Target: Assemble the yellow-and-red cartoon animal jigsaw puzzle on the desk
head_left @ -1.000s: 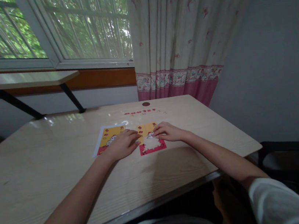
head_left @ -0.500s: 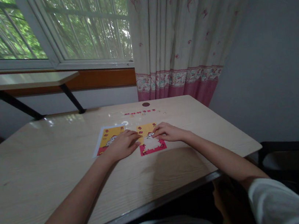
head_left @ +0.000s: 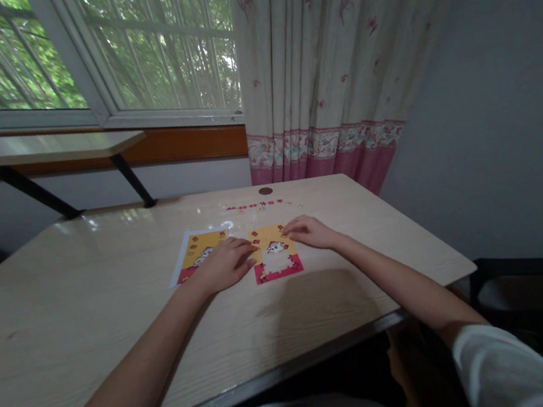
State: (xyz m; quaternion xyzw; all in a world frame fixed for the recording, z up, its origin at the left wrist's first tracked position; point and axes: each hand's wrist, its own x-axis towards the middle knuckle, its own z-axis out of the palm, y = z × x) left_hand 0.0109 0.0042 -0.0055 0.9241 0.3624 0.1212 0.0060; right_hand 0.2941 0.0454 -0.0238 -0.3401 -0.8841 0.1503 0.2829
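Note:
A yellow and red jigsaw puzzle (head_left: 268,233) with a white cartoon figure lies flat on the table. A gap with jagged edges shows in its lower middle, within the red border. My left hand (head_left: 229,262) rests at the puzzle's left edge, its fingers stretched out and apart from the thumb. Over the upper right edge is my right hand (head_left: 308,232), fingers loosely extended, with no piece visible in them. A printed picture sheet (head_left: 196,243) in the same colours lies left of the puzzle, partly covered by my left hand.
Several loose red puzzle pieces (head_left: 254,205) form a row behind the puzzle, with a few pale pieces (head_left: 300,206) near them. A round dark disc (head_left: 265,191) is at the table's back edge. A raised shelf (head_left: 41,147) stands back left; a black chair (head_left: 517,266) is at right.
My right hand has moved from the figure's face up and right to the puzzle's edge, uncovering the figure. My left hand has stayed in place.

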